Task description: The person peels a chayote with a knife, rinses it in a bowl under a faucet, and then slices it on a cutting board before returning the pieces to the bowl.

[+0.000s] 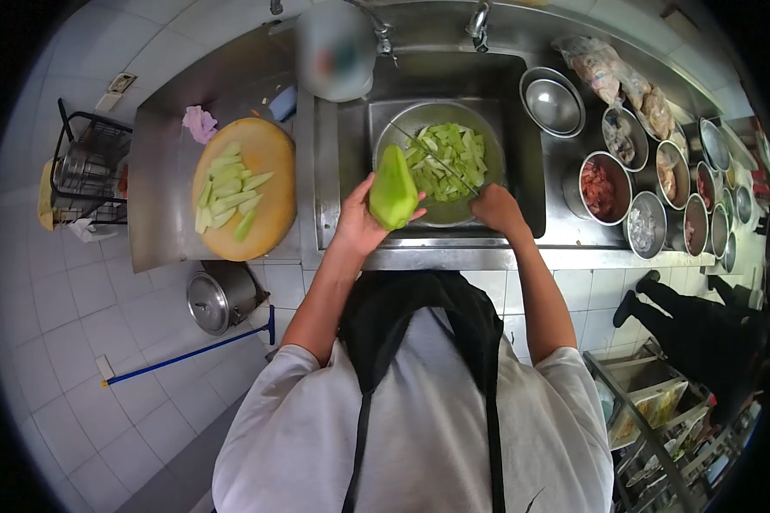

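Note:
My left hand (357, 216) is closed around a light green, peeled fruit that looks like a green papaya (393, 190), held upright over the near left rim of a round metal basin (415, 112). The fist of my right hand (497, 209) grips a knife (439, 160), its handle mostly hidden in the fingers. The long thin blade points up and left across the basin, its tip near the top of the fruit. Below the blade, many cut green pieces (453, 147) fill the basin, which sits in the steel sink (526, 171).
Left of the sink, a round cutting board (269, 205) bears green slices (225, 190) beside a pink cloth (199, 124). Metal bowls, one with red meat (601, 190), crowd the right counter. A lidded pot (211, 303) and blue-handled squeegee (188, 357) are on the floor. Another person (693, 321) stands at right.

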Available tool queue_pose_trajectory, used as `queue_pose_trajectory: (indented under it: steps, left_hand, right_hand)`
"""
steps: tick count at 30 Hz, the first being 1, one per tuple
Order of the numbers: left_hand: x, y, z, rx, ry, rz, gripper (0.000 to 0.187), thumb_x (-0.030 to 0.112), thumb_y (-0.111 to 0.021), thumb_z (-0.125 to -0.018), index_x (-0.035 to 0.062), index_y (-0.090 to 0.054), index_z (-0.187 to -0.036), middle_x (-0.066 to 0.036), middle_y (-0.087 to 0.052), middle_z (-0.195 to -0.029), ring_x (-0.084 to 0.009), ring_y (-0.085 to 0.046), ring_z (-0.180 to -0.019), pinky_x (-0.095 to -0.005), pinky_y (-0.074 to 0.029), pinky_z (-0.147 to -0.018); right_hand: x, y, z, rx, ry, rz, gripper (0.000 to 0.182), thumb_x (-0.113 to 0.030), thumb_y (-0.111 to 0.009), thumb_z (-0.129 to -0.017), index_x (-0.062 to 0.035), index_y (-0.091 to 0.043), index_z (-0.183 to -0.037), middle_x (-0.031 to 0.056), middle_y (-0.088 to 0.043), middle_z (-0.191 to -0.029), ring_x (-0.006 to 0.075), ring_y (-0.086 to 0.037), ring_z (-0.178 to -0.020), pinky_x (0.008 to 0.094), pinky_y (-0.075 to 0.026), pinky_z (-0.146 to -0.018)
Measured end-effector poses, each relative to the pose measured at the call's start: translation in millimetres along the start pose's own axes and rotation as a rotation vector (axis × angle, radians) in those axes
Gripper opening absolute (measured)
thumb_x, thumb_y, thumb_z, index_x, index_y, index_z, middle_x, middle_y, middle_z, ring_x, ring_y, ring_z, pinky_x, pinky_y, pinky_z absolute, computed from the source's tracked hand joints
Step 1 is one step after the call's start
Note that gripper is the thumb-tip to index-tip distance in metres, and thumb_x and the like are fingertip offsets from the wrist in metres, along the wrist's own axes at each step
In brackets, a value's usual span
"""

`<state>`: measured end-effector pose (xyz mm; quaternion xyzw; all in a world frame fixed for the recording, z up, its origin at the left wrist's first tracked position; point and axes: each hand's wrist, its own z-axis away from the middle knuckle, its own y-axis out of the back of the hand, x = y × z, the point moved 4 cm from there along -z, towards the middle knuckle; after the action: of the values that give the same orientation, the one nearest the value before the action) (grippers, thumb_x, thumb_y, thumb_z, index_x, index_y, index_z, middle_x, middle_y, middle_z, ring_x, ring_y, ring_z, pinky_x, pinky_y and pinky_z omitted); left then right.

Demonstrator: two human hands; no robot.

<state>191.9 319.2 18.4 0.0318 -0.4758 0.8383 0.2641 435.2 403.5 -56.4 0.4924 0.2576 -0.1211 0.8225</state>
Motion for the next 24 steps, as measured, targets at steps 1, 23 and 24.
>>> queue_pose_trajectory:
  steps: [1, 23, 24]
  left_hand:
    - [0.2, -3.1, -0.2, -0.025, 0.006, 0.010, 0.051, 0.038, -0.050, -0.104, 0.0020, -0.050, -0.140, -0.023, -0.059, -0.128, -0.0482, -0.050, -0.131, -0.0676, -0.039, -0.111]
    - [-15.8, 2.7, -17.2, 0.150, -0.195, -0.102, 0.048, 0.053, -0.054, -0.098, 0.0124, -0.060, -0.123, -0.011, -0.066, -0.114, -0.0286, -0.066, -0.103, -0.0486, -0.053, -0.085]
    - [-12.9, -3.1, -15.3, 0.099, -0.163, -0.135, 0.047, 0.053, -0.054, -0.098, 0.0129, -0.060, -0.123, -0.009, -0.066, -0.116, -0.0279, -0.065, -0.104, -0.0491, -0.053, -0.084]
  right_hand:
    - [-9.7, 4.1, 4.6, 0.014, 0.029, -0.022, 0.028, -0.021, -0.060, -0.079, 0.0047, -0.072, -0.079, 0.0316, -0.068, -0.083, 0.0471, -0.068, -0.086, 0.0529, -0.055, -0.081]
    - [-71.5, 14.8, 45.5, 0.317, 0.176, 0.133, 0.021, -0.021, -0.070, -0.076, -0.0008, -0.066, -0.079, 0.0229, -0.067, -0.067, 0.0395, -0.070, -0.067, 0.0497, -0.057, -0.065]
    - [-67.2, 19.3, 45.0, 0.295, 0.163, 0.105, 0.021, -0.021, -0.070, -0.076, -0.0008, -0.067, -0.080, 0.0235, -0.067, -0.069, 0.0404, -0.070, -0.069, 0.0499, -0.057, -0.066]
